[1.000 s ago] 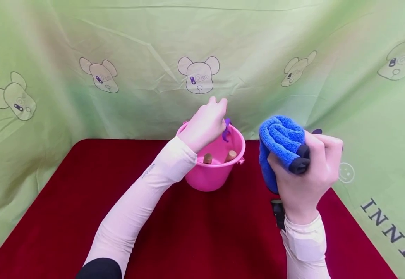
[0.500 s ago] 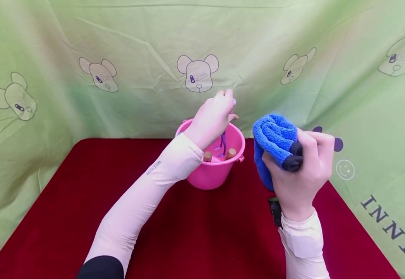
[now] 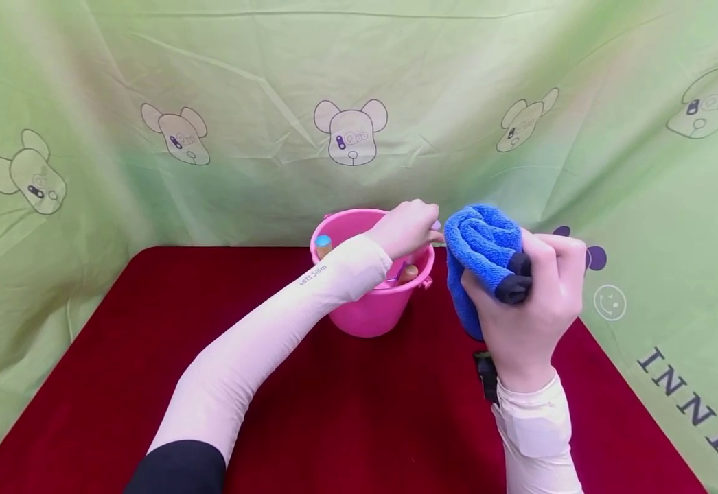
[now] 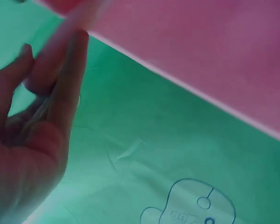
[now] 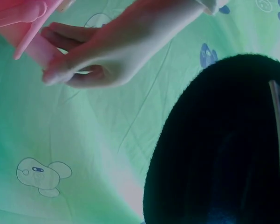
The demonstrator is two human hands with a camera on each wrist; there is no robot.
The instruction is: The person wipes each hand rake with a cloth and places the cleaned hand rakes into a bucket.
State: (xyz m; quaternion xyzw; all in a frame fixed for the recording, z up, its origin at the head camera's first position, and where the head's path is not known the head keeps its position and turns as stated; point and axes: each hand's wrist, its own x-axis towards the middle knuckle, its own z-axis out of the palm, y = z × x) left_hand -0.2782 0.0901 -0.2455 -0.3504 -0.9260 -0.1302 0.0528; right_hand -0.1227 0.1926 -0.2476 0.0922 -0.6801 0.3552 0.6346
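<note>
My left hand [image 3: 405, 226] is over the right rim of a pink bucket [image 3: 365, 322], pinching the pale, rounded handle [image 4: 49, 72] of what looks like a small purple hand rake. The rake's purple prongs [image 3: 394, 279] show low inside the bucket, largely covered by the hand and sleeve. To the right, my right hand [image 3: 541, 302] grips a folded blue towel [image 3: 485, 233] with black edging, held up above the table. In the right wrist view the towel [image 5: 214, 149] is a dark mass with a label at its edge.
Inside the bucket stand a wooden handle with a blue end [image 3: 324, 245] and another wooden handle [image 3: 408, 274]. A dark red cloth [image 3: 346, 425] covers the table. Green printed fabric [image 3: 241, 185] hangs close behind and at both sides.
My left hand rises a little, then moves right and down to the bucket's right side, bringing the rake. A blue-ended handle comes into view. My right hand and towel shift slightly left.
</note>
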